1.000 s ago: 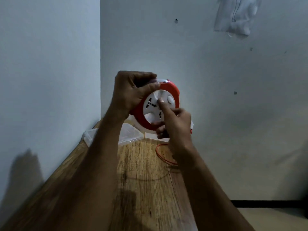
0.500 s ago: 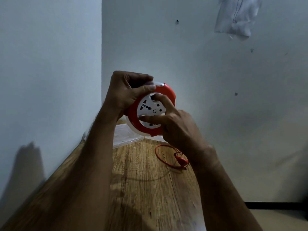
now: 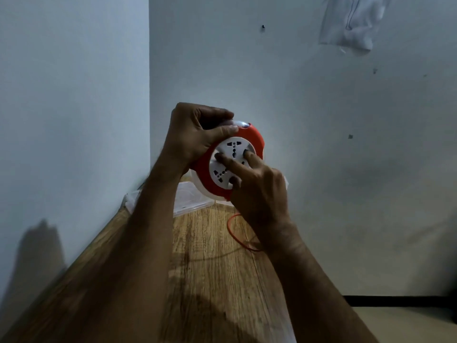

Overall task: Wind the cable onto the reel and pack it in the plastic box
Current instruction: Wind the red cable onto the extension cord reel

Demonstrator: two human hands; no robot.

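Red reel (image 3: 256, 141) — one, two hands; left hand (image 3: 195, 137) grips, right hand (image 3: 259, 191) presses

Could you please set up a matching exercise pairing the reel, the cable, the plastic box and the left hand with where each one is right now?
Things:
1. reel
2. cable
3. plastic box
4. left hand

Places:
A. looped on the wooden table
B. gripping the reel's upper rim
C. held up in the air
D. lying at the table's far corner

Pairs: 1-C, 2-A, 3-D, 4-B
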